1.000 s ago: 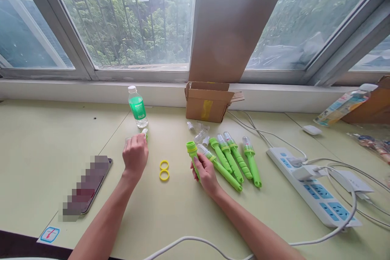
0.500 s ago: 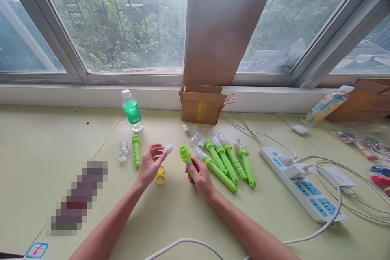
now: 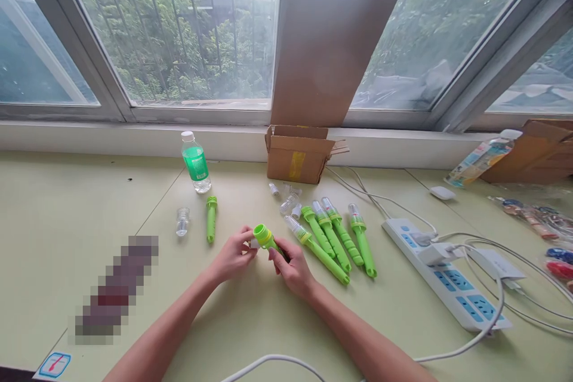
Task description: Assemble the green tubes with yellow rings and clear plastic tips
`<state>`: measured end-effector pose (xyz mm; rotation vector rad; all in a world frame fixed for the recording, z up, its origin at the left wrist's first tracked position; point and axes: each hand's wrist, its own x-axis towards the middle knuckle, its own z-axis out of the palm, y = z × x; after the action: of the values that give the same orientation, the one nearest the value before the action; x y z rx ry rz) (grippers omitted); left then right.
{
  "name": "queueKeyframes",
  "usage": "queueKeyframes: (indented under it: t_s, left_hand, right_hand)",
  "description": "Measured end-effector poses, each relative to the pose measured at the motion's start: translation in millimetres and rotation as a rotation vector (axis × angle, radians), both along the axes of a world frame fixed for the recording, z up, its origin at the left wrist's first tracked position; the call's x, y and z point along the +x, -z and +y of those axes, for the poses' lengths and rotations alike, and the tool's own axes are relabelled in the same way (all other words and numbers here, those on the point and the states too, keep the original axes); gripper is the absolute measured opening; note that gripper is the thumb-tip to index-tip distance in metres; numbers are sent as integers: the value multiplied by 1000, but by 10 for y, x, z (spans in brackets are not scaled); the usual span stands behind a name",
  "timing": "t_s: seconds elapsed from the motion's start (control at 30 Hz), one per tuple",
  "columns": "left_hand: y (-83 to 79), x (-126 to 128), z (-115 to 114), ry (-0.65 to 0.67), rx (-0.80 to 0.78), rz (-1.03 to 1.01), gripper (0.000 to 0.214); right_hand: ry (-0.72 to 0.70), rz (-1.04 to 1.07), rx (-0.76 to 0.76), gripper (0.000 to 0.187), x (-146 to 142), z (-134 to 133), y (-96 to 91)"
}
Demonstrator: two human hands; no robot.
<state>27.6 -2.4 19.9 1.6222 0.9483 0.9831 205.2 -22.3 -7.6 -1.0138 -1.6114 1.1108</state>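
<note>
My right hand (image 3: 293, 265) is wrapped round a green plastic tube handle (image 3: 264, 236), its open threaded mouth tilted up and left, with a yellow band near the rim. My left hand (image 3: 237, 253) pinches a small white plastic piece (image 3: 254, 243) close beside that mouth; most of the piece is hidden by fingers and tube. To the left lie another green tube handle (image 3: 211, 219) and a clear ribbed plastic cap (image 3: 182, 222). On the right are several green sticks (image 3: 331, 233), most with clear caps. Small clear and white parts (image 3: 290, 202) lie behind them.
A bottle with a green label (image 3: 196, 162) stands at the back left. An open cardboard box (image 3: 295, 158) sits against the sill. A white power strip (image 3: 441, 271) with cables lies right, beyond it bagged items (image 3: 528, 215) and a leaning bottle (image 3: 483, 158).
My left hand has come down and right with the white piece, beside the held tube. The loose green tube on the left has shifted right. Two yellow rings no longer show.
</note>
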Motion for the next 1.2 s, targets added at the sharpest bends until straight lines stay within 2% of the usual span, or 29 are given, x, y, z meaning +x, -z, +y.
queueKeyframes:
  t_s: [0.1,0.27,0.37,0.47,0.6,0.73,0.8,0.97,1.2]
  left_hand:
    - [8,6,5,29,-36,-6,22]
    - [-13,9,4,128,-148,-71,33]
    - [-46,-33,29,134,-160,-61,33]
    - [-33,-75,62,98,-195,-52,34]
    - [28,-97,101,4,-289,-260,49]
    - [28,-113,129,-151,-282,-443,75]
    - [9,-116,133,-200,-275,-503,80]
    - [-3,-66,103,-260,-200,-505,61]
    - [5,1,46,-229,-151,-401,44]
  right_hand:
    - [3,-14,16,24,2,-2,1]
    - [27,-27,47,26,5,-15,-8]
    - [35,-43,78,28,6,-29,-22]
    - [39,-71,113,29,1,-42,-27]
    - [57,-114,151,28,-14,-46,-26]
    - [93,-154,187,24,-27,-28,-30]
    - [111,-172,199,23,-31,-14,-25]
    - [145,-229,223,22,-29,7,10]
    - [165,-287,265,26,-21,7,76]
